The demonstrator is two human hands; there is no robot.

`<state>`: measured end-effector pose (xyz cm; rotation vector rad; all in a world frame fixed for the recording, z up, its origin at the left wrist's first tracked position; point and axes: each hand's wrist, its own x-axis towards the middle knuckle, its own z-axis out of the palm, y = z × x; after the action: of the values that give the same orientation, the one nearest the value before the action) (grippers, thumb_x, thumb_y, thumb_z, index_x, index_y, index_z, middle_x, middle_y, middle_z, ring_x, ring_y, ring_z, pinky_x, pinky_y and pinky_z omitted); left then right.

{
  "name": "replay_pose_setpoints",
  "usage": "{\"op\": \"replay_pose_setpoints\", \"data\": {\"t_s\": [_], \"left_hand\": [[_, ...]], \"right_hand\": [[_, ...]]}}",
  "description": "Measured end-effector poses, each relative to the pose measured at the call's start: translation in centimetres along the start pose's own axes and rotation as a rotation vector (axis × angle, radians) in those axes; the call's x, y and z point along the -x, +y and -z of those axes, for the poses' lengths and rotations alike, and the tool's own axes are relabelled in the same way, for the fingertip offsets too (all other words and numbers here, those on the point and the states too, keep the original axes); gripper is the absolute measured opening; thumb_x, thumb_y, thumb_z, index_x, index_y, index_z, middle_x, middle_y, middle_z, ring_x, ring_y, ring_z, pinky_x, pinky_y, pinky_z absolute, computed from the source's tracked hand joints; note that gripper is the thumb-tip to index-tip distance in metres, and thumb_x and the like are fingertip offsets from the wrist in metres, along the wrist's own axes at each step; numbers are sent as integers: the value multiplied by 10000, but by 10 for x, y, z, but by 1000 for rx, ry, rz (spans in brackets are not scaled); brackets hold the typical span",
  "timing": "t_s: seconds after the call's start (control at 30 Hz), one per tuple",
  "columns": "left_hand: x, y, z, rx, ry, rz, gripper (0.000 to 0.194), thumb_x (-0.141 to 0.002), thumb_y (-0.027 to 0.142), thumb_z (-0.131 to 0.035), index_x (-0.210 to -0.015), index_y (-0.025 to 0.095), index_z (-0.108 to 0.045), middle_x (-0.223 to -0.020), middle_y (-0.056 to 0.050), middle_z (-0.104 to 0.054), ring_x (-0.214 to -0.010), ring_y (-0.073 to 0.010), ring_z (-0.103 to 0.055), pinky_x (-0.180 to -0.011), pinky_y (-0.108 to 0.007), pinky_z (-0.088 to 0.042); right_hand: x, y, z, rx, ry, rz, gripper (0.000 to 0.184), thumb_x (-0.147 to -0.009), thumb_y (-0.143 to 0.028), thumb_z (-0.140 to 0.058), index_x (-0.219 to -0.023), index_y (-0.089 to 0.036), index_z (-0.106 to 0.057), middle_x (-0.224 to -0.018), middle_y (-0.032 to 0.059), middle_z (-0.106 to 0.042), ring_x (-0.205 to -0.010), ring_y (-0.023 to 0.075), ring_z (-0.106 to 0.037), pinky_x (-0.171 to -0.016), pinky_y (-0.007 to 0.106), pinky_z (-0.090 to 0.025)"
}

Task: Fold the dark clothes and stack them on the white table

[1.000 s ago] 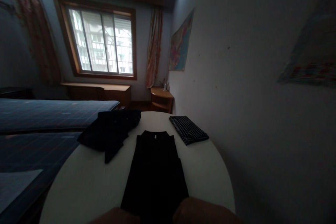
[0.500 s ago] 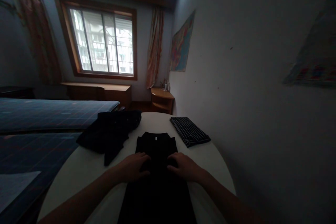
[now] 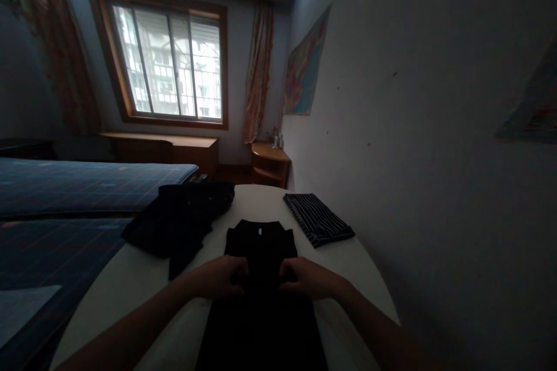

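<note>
A black shirt lies lengthwise in front of me, its collar at the far end and a small white label inside the neck. My left hand is on its left side below the shoulder, fingers curled in toward the thumb on the cloth. Opposite it, my right hand grips the right side in the same way. The fingertips are partly lost against the dark fabric. Beyond my left hand is a crumpled dark garment. A folded black-and-white striped garment lies to the far right.
The clothes rest on a round white table. Left of it is a bed with a blue checked mattress. A white wall runs along the right. A wooden corner shelf and a low desk stand beneath the window side.
Both hands have curled from spread fingers into closer grips on the shirt's sides. The garments lie as before, and the view has shifted slightly.
</note>
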<state>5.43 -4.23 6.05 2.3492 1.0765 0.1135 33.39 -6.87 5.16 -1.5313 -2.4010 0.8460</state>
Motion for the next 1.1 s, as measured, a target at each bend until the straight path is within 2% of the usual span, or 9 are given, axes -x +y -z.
{"op": "replay_pose_setpoints", "data": {"t_s": [0.17, 0.33, 0.5, 0.6, 0.7, 0.8, 0.9, 1.0, 1.1], "left_hand": [[7, -18, 9, 136, -10, -48, 285, -757, 268, -650, -1039, 229, -656, -1001, -16, -706, -931, -226, -652, -787, -298, -473], [1, -20, 35, 288, 115, -61, 312, -773, 342, -687, -1064, 230, -684, -1016, -14, -718, -944, -236, -657, -839, -315, -480], [-21, -15, 75, 332, 210, -113, 307, -775, 371, -685, -1036, 211, -714, -975, -20, -738, -928, -246, -658, -856, -329, -494], [-46, -29, 89, 273, 254, -110, 308, -789, 376, -649, -1029, 189, -699, -992, -23, -736, -935, -236, -663, -888, -343, -498], [-73, -54, 81, 224, 332, -109, 301, -797, 346, -610, -1032, 174, -689, -1029, -50, -734, -986, -244, -664, -931, -359, -485], [-93, -81, 58, 236, 338, -68, 284, -727, 280, -633, -973, 158, -705, -969, -69, -750, -945, -258, -688, -902, -369, -505], [-103, -97, 42, 260, 354, -57, 283, -691, 237, -627, -951, 164, -713, -965, -68, -757, -954, -257, -690, -906, -368, -509], [-107, -104, 44, 291, 411, -57, 283, -726, 261, -608, -975, 174, -709, -986, -59, -753, -968, -240, -686, -921, -357, -508], [-113, -107, 52, 317, 510, -27, 300, -754, 301, -608, -1016, 184, -695, -1035, -56, -739, -1012, -238, -670, -962, -371, -493]], "right_hand": [[5, 2, 4, -170, 37, 142, 194, -819, -221, -651, -1009, -198, -620, -957, 13, -680, -868, 166, -629, -756, 255, -454], [-2, -1, 26, -264, 112, 235, 226, -866, -253, -617, -1090, -220, -632, -1040, 25, -687, -968, 184, -637, -865, 300, -466], [-31, 4, 65, -164, 210, 256, 265, -872, -320, -637, -1120, -227, -651, -1047, 35, -693, -945, 187, -638, -853, 317, -474], [-60, 14, 82, -130, 275, 261, 263, -862, -313, -651, -1103, -208, -655, -1049, 54, -708, -950, 191, -647, -844, 317, -481], [-88, 28, 82, -109, 282, 216, 253, -855, -261, -643, -1096, -183, -654, -1008, 63, -723, -907, 186, -660, -821, 312, -493], [-107, 42, 70, -87, 183, 129, 271, -854, -203, -614, -1121, -171, -648, -1030, 77, -725, -903, 185, -668, -819, 315, -505], [-115, 50, 61, -66, 134, 122, 285, -847, -165, -599, -1126, -167, -655, -1079, 92, -714, -956, 191, -663, -854, 321, -500], [-121, 52, 66, -118, 152, 183, 293, -862, -173, -572, -1144, -173, -651, -1069, 80, -714, -935, 180, -662, -836, 313, -503], [-130, 56, 75, -126, 288, 219, 284, -865, -189, -573, -1137, -168, -652, -1050, 77, -713, -931, 175, -652, -855, 322, -495]]}}
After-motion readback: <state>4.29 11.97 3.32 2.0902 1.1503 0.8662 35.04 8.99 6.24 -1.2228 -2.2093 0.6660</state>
